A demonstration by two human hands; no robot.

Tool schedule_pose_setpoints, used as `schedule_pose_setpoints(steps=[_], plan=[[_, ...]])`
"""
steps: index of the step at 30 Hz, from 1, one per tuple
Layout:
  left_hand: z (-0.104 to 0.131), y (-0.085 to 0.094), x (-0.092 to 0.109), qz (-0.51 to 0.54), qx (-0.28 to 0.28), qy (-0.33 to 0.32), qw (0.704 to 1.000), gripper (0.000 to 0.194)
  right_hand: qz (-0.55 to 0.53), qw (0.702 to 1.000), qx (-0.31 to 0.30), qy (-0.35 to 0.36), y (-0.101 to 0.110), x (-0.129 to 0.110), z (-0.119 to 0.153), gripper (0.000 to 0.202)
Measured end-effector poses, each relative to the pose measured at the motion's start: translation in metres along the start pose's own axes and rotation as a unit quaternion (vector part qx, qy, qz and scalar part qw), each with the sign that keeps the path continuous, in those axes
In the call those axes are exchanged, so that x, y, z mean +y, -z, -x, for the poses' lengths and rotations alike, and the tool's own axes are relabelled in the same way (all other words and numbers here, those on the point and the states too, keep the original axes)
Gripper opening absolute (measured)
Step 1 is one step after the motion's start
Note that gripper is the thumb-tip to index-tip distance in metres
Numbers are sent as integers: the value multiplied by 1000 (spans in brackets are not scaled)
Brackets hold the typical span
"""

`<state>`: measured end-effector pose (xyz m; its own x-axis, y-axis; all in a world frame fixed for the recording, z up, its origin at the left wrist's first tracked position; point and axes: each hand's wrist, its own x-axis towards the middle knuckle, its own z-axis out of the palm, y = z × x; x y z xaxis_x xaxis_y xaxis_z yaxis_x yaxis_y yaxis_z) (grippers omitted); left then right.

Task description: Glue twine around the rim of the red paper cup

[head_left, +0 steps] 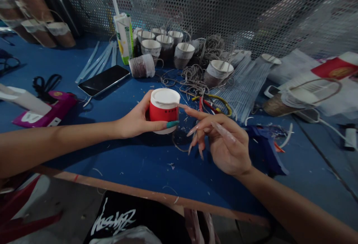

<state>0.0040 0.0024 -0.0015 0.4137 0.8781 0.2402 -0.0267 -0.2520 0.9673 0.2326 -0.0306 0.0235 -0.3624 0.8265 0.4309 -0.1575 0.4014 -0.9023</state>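
While the left hand [137, 119] curled firmly around a red-and-white cup [162, 111], the right hand [228, 141], loosely spread and gripping nothing, held its index fingernail at the cup's side.

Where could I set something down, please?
The strip between the left hand and the table's front edge is bare but for scraps; a smaller patch separates that hand from the phone. Pots and cords crowd behind the cup.
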Motion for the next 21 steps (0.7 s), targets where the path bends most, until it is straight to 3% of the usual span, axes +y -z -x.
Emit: schedule_pose_setpoints(steps=[6, 13, 21], plan=[[0, -2, 2, 1, 8, 4, 1000, 64, 20, 999, 30, 3, 1, -2, 3, 27], [0, -1, 3, 4, -12, 7, 1000, 61, 6, 998, -57, 4, -1, 0, 5, 27], [0, -1, 6, -10, -2, 11, 1000, 62, -10, 999, -36, -27, -2, -5, 3, 27]])
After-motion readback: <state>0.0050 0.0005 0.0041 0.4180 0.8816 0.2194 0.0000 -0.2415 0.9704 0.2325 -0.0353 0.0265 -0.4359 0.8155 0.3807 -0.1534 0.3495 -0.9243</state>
